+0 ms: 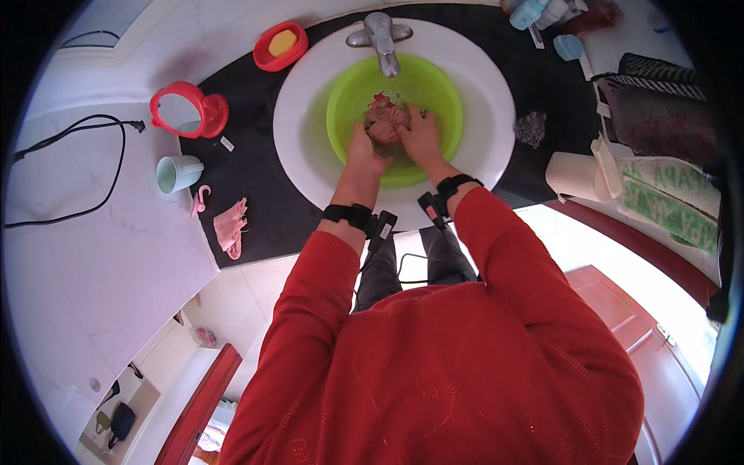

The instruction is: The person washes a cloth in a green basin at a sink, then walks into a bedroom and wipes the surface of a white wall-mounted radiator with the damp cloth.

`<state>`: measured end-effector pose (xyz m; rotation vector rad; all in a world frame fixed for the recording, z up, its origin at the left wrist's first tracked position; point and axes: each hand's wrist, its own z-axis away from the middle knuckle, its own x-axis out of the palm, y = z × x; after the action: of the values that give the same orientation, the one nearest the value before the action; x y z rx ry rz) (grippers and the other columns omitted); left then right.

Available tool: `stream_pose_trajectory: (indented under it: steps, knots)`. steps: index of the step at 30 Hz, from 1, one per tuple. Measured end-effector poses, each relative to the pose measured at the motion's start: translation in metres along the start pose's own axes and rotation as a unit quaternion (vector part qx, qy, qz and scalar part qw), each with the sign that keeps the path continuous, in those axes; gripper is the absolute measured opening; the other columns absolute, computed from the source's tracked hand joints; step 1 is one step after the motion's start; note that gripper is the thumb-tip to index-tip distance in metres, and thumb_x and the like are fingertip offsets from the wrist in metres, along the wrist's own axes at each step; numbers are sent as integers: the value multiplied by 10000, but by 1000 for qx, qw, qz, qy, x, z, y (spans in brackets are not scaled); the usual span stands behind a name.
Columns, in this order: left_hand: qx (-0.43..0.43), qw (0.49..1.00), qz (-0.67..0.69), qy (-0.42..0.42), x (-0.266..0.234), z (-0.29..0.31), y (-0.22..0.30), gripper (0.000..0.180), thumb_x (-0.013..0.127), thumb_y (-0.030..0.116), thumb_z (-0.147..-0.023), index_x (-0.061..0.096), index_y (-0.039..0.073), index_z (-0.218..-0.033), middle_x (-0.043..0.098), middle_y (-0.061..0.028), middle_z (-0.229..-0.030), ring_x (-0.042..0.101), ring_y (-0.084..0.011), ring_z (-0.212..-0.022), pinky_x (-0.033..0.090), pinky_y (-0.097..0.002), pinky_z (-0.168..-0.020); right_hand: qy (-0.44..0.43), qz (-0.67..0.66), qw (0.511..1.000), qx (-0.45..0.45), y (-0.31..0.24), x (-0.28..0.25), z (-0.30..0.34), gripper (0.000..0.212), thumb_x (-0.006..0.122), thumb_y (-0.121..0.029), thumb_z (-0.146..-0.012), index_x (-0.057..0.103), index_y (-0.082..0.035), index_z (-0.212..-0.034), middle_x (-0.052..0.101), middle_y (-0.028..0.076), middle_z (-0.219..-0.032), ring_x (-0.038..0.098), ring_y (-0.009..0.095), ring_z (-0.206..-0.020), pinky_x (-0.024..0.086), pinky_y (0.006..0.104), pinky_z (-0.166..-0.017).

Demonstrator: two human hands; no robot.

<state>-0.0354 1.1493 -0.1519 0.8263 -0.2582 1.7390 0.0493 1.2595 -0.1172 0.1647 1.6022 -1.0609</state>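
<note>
Both hands (395, 138) grip cloth (385, 122) in basin (442, 93).

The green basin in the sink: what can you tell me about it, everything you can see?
The green basin is a round, bright lime bowl that looks like plastic. It sits upright inside the white sink, right under the metal tap. It seems to hold water, though that is hard to tell. Both hands are in it: the left hand and the right hand squeeze a pinkish cloth between them.

red mirror (184, 111), mint cup (175, 173), soap dish (280, 45)
</note>
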Motion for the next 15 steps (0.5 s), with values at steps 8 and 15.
stream_pose_trajectory:
  steps: [8, 15]
  knots:
    - [28, 993, -47, -105, 41, 62, 15, 455, 354, 461, -1018, 551, 119, -1244, 628, -59, -1176, 627, -231, -1017, 522, -359, -896, -64, -219, 950, -211, -54, -50, 34, 251, 709, -228, -775, 672, -69, -966, 600, 152, -1094, 625, 335, -903, 513, 413, -799]
    - [91, 993, 42, -61, 59, 42, -29, 73, 576, 51, -820, 588, 89, -759, 605, -51, -744, 590, -173, -658, 474, -318, -575, 19, 44, 923, -381, -16, -25, -24, 250, 636, -134, -784, 647, -97, -1031, 580, 124, -912, 543, 306, -862, 433, 418, -773]
